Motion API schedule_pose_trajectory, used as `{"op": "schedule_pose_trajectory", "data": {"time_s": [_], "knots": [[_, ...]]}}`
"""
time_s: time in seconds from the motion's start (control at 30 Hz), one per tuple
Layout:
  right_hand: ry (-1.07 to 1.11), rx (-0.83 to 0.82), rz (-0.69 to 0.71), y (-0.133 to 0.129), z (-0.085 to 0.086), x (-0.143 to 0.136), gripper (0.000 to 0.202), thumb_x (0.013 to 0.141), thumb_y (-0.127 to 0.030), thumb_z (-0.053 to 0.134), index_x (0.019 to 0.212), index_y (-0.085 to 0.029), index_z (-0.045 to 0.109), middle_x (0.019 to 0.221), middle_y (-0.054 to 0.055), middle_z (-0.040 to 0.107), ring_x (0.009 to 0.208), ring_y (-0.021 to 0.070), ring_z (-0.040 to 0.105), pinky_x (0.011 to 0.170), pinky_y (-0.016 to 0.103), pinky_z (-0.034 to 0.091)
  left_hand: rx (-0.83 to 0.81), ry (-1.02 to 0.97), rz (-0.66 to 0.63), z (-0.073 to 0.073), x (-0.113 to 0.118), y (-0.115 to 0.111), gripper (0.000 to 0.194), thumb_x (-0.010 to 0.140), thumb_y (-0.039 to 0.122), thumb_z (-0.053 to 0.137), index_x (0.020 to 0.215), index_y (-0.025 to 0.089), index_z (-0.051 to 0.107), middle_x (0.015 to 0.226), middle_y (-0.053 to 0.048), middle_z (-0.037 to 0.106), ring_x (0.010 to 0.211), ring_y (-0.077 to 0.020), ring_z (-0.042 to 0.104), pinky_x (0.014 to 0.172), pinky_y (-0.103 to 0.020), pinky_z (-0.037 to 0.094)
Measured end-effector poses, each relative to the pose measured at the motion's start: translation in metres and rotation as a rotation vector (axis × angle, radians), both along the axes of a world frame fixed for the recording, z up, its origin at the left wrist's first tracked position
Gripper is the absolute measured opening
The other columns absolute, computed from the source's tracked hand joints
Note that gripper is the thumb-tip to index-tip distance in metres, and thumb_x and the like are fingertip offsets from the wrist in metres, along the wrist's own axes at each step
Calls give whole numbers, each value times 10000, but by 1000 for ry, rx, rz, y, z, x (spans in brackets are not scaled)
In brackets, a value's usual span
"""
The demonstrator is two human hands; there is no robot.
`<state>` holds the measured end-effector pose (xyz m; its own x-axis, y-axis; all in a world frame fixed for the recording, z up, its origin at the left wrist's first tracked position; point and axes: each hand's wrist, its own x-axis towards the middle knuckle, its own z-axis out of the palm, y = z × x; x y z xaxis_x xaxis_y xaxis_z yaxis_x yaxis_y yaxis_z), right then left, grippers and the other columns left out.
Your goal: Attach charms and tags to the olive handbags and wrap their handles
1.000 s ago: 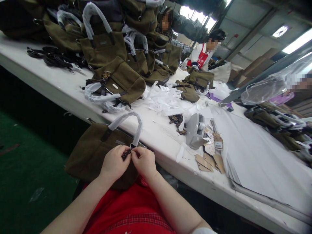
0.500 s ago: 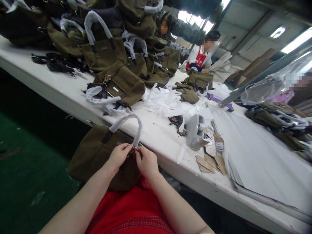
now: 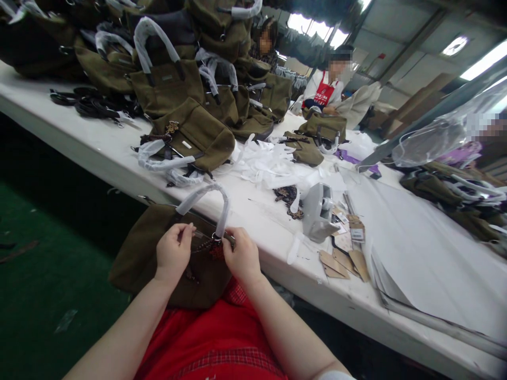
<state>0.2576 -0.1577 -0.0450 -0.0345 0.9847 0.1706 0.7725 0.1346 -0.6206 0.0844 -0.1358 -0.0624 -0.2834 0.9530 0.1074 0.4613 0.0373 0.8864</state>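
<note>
An olive-brown bag (image 3: 138, 253) rests on my lap against the table edge, its wrapped white handle (image 3: 204, 195) standing up. A reddish-brown charm (image 3: 216, 250) on a dark cord hangs at the handle's right base. My left hand (image 3: 174, 250) is raised over the bag's front, thumb and forefinger pinched; what they hold is too small to tell. Beside the charm, my right hand (image 3: 242, 257) has its fingers closed at the handle base, and what lies between them is hidden.
The white table (image 3: 269, 227) bears piled olive bags (image 3: 166, 84), black straps (image 3: 95, 103), white wrapping strips (image 3: 265, 161), a grey tape dispenser (image 3: 317, 214) and brown tags (image 3: 335, 264). A person in a red apron (image 3: 325, 92) is across the table, another person farther back.
My left hand has moved left and up, away from the handle base. My right hand has shifted slightly, and the charm and its cord now show between the hands.
</note>
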Motion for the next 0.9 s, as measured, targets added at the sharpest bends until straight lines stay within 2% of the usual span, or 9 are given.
{"op": "schedule_pose_trajectory", "data": {"time_s": [0.1, 0.13, 0.2, 0.27, 0.33, 0.43, 0.57, 0.73, 0.9], "knots": [[-20, -46, 18, 1, -1, 1, 175, 898, -211, 537, 1044, -207, 634, 996, 47, 688, 941, 197, 637, 845, 295, 477, -173, -438, -19, 5, 6, 8, 341, 871, 511, 501, 871, 176, 567, 901, -85, 731, 604, -143, 638, 525, -246, 478], [-24, -61, 23, 1, -1, 1, 173, 897, -211, 540, 1039, -207, 639, 998, 45, 694, 933, 197, 642, 844, 294, 478, -230, -536, -43, 6, 10, 10, 336, 855, 500, 522, 876, 166, 551, 894, -98, 731, 615, -145, 652, 529, -247, 494], [-28, -76, 20, 1, -1, 0, 178, 893, -214, 548, 1042, -210, 646, 1008, 42, 703, 932, 198, 649, 844, 295, 479, -296, -600, -93, 6, 14, 14, 314, 817, 443, 579, 911, 144, 550, 853, -109, 728, 695, -168, 688, 620, -281, 547], [-28, -77, 17, 1, -2, 0, 185, 891, -216, 552, 1048, -216, 650, 1017, 37, 707, 941, 199, 652, 846, 295, 479, -295, -554, -120, 4, 15, 17, 321, 794, 385, 609, 980, 129, 560, 839, -105, 729, 725, -176, 696, 673, -305, 562], [-22, -64, 15, 0, -2, 1, 186, 889, -210, 553, 1047, -220, 650, 1015, 33, 708, 941, 195, 651, 849, 292, 476, -282, -492, -120, 1, 11, 18, 339, 781, 373, 630, 1014, 140, 553, 837, -91, 736, 633, -164, 673, 595, -289, 542], [-17, -23, 20, -1, -2, 1, 175, 897, -206, 544, 1034, -223, 652, 991, 28, 703, 926, 183, 647, 841, 274, 473, -274, -263, -142, -2, 2, 17, 282, 775, 413, 649, 898, 174, 565, 768, -51, 737, 463, -140, 591, 477, -259, 452], [-71, -2, 96, -2, -1, 0, 190, 936, -248, 516, 1018, -257, 686, 995, 15, 691, 883, 162, 652, 803, 240, 476, -345, 116, -363, -5, -1, 16, 253, 813, 421, 581, 730, 187, 627, 635, -23, 696, 444, -154, 579, 481, -267, 400], [-129, -38, 85, 0, -5, -1, 237, 956, -272, 501, 1088, -275, 698, 1024, 14, 695, 883, 160, 659, 801, 235, 479, -374, 86, -573, -8, 2, 16, 250, 818, 368, 549, 786, 174, 703, 618, -23, 682, 497, -169, 596, 525, -270, 418], [-103, -55, 72, 2, -6, 0, 228, 953, -266, 511, 1055, -269, 715, 1002, 11, 703, 889, 163, 656, 808, 240, 470, -368, -16, -647, -11, -1, 15, 291, 845, 350, 503, 967, 159, 685, 809, -50, 727, 590, -163, 607, 576, -265, 458]]}}
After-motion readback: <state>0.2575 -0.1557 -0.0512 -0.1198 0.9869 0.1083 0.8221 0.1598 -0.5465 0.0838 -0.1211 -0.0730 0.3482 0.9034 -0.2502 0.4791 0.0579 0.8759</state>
